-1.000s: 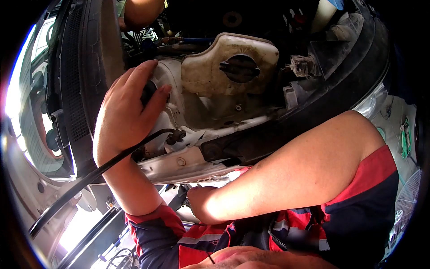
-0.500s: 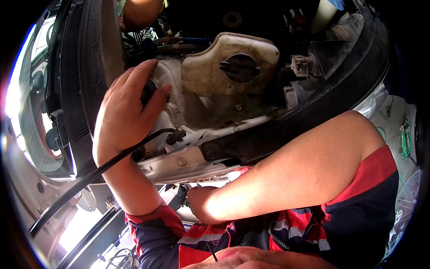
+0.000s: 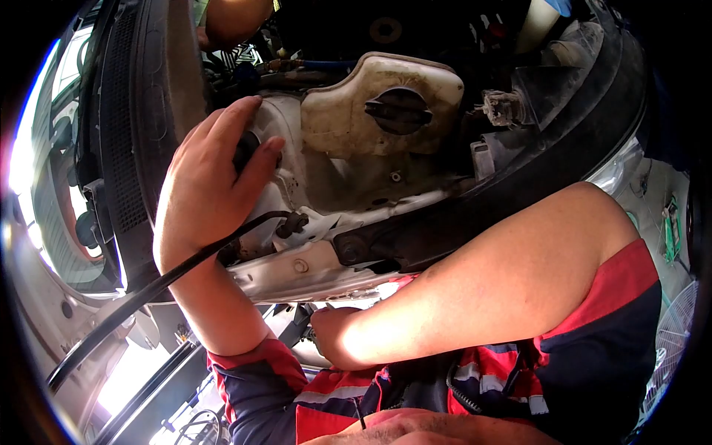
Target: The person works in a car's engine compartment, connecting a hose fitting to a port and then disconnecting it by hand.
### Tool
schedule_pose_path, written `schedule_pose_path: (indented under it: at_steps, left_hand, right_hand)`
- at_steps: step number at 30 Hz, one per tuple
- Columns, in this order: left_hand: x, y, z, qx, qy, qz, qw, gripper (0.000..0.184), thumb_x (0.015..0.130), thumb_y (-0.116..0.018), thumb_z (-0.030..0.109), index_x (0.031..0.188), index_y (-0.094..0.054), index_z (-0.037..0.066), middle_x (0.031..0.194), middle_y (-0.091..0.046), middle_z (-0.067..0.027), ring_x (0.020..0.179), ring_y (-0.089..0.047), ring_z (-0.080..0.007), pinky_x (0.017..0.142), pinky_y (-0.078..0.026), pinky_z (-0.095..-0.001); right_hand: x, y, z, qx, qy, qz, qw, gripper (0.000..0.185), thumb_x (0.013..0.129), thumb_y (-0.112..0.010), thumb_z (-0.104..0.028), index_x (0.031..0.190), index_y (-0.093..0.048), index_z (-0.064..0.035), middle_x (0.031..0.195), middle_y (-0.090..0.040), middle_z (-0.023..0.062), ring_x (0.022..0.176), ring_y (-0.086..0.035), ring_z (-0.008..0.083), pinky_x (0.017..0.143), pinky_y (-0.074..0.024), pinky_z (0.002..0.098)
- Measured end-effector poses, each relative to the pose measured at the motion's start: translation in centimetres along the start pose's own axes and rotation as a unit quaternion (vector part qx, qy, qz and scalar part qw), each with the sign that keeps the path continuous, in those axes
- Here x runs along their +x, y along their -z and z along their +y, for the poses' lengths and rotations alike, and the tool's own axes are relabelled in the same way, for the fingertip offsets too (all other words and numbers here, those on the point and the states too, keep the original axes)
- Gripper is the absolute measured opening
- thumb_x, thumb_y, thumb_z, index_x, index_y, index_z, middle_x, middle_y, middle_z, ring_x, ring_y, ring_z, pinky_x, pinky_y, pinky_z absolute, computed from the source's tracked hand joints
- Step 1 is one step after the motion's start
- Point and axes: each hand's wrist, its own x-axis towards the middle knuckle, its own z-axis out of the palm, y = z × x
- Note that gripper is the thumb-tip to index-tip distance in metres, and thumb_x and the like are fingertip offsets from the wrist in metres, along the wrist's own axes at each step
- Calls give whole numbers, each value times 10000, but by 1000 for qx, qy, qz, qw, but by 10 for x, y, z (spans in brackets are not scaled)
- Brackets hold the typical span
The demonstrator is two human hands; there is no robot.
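Note:
My left hand [image 3: 208, 178] lies over the pale metal strut tower [image 3: 278, 126] of a car's engine bay, thumb apart from the fingers and nothing seen in it. A thin black rod [image 3: 185, 265] crosses in front of that wrist and ends at a black clip on the fender edge. Right of the hand sits a stained, yellowed plastic reservoir [image 3: 341, 111] with a round black cap [image 3: 400, 111]. My right hand [image 3: 337, 337] is low, outside the fender [image 3: 278, 274], its fingers curled by something dark. What it grips is mostly hidden.
Another person's arm [image 3: 236, 22] reaches in at the top left. A blue-gloved hand [image 3: 560, 6] shows at the top right edge. A dark front trim strip [image 3: 593, 111] curves along the right. The windscreen cowl [image 3: 122, 133] stands at the left, a fan [image 3: 671, 356] at lower right.

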Motion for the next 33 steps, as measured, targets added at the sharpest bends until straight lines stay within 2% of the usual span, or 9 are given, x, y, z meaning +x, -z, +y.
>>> schedule_pose_path:
  at_steps: [1, 3, 6, 12, 17, 23, 27, 30, 33]
  left_hand:
    - [0, 0, 0, 1, -1, 0, 1000, 415, 897, -697, 227, 1243, -614, 14, 1090, -676, -190, 985, -658, -375, 852, -522, -420]
    - [0, 0, 0, 3, -2, 0, 1000, 417, 898, -697, 230, 1244, -614, 12, 1092, -677, -191, 988, -659, -375, 853, -523, -418]
    - [1, 1, 0, 1, -1, -5, 1000, 419, 899, -698, 231, 1247, -613, 12, 1095, -677, -191, 990, -659, -372, 855, -524, -415]
    - [0, 0, 0, -9, 5, 1, 1000, 420, 895, -704, 224, 1249, -614, 16, 1094, -679, -186, 993, -660, -362, 859, -525, -408]
    - [-1, 0, 0, -6, 6, -1, 1000, 423, 893, -707, 224, 1250, -614, 17, 1106, -680, -183, 1008, -660, -361, 869, -525, -406]
    - [-1, -1, -1, -2, 8, -2, 1000, 424, 892, -707, 225, 1250, -613, 18, 1111, -678, -183, 1018, -655, -367, 877, -521, -411]
    - [-1, 0, 0, -6, 12, -3, 1000, 423, 892, -706, 222, 1252, -613, 22, 1111, -677, -184, 1019, -654, -368, 878, -520, -412]
    - [0, 0, -1, -4, 7, -2, 1000, 422, 891, -706, 221, 1253, -613, 25, 1110, -677, -185, 1017, -655, -367, 877, -521, -411]
    - [0, 0, 0, -4, 7, -2, 1000, 421, 891, -706, 220, 1253, -613, 25, 1108, -677, -185, 1014, -656, -365, 874, -521, -410]
  right_hand:
    - [-9, 10, 0, -166, 91, -49, 981, 359, 885, -660, -176, 1201, -689, -9, 1191, -694, 119, 1098, -671, 274, 930, -533, 369]
    - [8, -16, -4, -92, 19, 14, 996, 338, 902, -643, -212, 1191, -708, -48, 1186, -700, 89, 1101, -665, 265, 946, -519, 361]
    - [9, -10, -4, -136, 41, -5, 990, 362, 906, -650, -223, 1210, -689, -31, 1185, -698, 98, 1101, -666, 270, 948, -519, 359]
    - [21, -23, 0, 173, -99, 40, 979, 601, 843, -752, -175, 1317, -515, 108, 1180, -683, 193, 1090, -682, 296, 905, -551, 372]
    - [28, -29, -1, 212, -119, 59, 968, 701, 771, -820, -116, 1332, -472, 121, 1173, -680, 223, 1082, -692, 294, 875, -566, 381]
    - [14, -26, -2, 307, -160, 75, 935, 664, 807, -788, -130, 1342, -477, 111, 1159, -693, 173, 1066, -696, 263, 869, -566, 376]
    - [40, -35, -3, 152, -129, 33, 979, 609, 853, -740, -181, 1348, -506, 85, 1145, -699, 152, 1089, -682, 251, 891, -552, 365]
    - [13, -7, 11, -111, 74, -23, 991, 478, 877, -704, -210, 1289, -606, 11, 1156, -701, 127, 1107, -668, 244, 926, -525, 373]
    - [20, -9, 3, -203, 111, -44, 972, 364, 884, -686, -231, 1214, -692, -76, 1173, -706, 79, 1099, -659, 247, 957, -491, 392]
